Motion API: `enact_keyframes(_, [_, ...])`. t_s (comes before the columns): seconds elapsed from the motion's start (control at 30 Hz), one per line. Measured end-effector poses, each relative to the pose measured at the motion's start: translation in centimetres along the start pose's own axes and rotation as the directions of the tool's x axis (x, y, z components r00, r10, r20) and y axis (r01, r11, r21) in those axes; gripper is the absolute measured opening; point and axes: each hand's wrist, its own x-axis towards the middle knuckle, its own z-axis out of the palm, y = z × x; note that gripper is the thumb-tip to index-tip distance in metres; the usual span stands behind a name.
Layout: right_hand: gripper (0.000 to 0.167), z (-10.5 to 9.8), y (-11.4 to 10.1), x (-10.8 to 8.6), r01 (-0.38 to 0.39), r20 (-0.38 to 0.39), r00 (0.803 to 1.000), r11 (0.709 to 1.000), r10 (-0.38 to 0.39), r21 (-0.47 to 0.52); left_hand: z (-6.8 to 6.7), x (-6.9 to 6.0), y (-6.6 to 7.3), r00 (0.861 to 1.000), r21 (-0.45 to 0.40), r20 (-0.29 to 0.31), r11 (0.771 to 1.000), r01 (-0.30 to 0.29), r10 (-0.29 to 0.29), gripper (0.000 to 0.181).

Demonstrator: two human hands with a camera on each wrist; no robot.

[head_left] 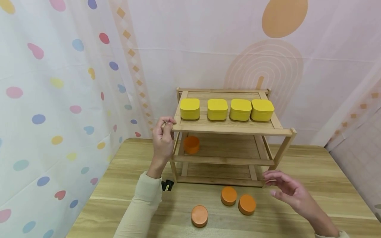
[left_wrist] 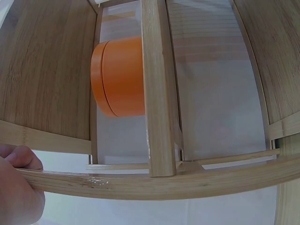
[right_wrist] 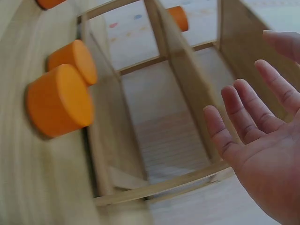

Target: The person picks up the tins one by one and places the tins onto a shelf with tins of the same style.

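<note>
Orange and squat, the nearest tin (head_left: 246, 204) is standing upright on the desk (head_left: 312, 167), in front of the rack (head_left: 232, 131) and a little left of its bottom right corner. The right hand (head_left: 293, 195) is hovering by that corner — fingers slightly spread, curving loosely, holding nothing. From its fingertips the tin is lying leftward and somewhat toward the desk's front edge; its round axis is pointing straight up. A second tin (head_left: 228, 195) is sitting just beyond, closer to the rack's bottom edge; a third (head_left: 199, 216) is standing well apart, leftward. The left hand (head_left: 163, 140) is farther off — pinching the rack's top front left corner. Below it, a fourth tin (head_left: 191, 144) is resting near the middle shelf's left edge.
</note>
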Motion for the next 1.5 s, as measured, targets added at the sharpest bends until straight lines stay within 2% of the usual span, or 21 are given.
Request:
enact_keyframes(0.1, [0.046,0.5,0.6,-0.7,-0.084,-0.011,0.996,0.996,0.083,-0.019,0.0,0.0,0.0,1.000,-0.003,0.000,1.000,-0.001,0.001,0.024])
enact_keyframes(0.27, [0.040,1.0,1.6,-1.9,-0.248,-0.027,0.969,0.967,0.247,-0.051,0.0,0.0,0.0,1.000,0.005,-0.005,1.000,-0.007,0.007,0.022])
enact_keyframes(0.43, [0.043,1.3,2.8,-2.7,-0.288,-0.032,0.958,0.955,0.286,-0.075,0.0,0.0,-0.1,1.000,0.008,-0.005,1.000,-0.017,0.017,0.022])
enact_keyframes(0.63, [0.044,1.7,4.2,-4.0,-0.385,-0.047,0.923,0.916,0.382,-0.115,0.1,0.1,-0.1,0.999,0.006,-0.001,0.999,-0.032,0.032,0.023])
enact_keyframes(0.9, [0.051,2.3,5.9,-4.3,-0.372,0.016,0.927,0.924,0.374,-0.086,0.1,0.1,-0.1,0.999,0.016,-0.008,0.999,-0.032,0.032,0.023])
enact_keyframes(1.07, [0.051,2.5,6.6,-4.4,-0.420,0.031,0.905,0.904,0.423,-0.079,0.1,0.0,-0.1,1.000,0.012,-0.012,1.000,-0.016,0.017,0.022])
enact_keyframes(1.27, [0.054,2.6,7.4,-4.4,-0.513,0.062,0.855,0.857,0.515,-0.049,0.1,-0.1,0.1,1.000,0.014,-0.018,1.000,-0.005,0.005,0.022])
enact_keyframes(1.5, [0.058,2.6,7.9,-4.6,-0.521,0.109,0.847,0.853,0.521,-0.028,0.1,-0.1,0.2,1.000,0.009,-0.015,1.000,-0.010,0.010,0.022])
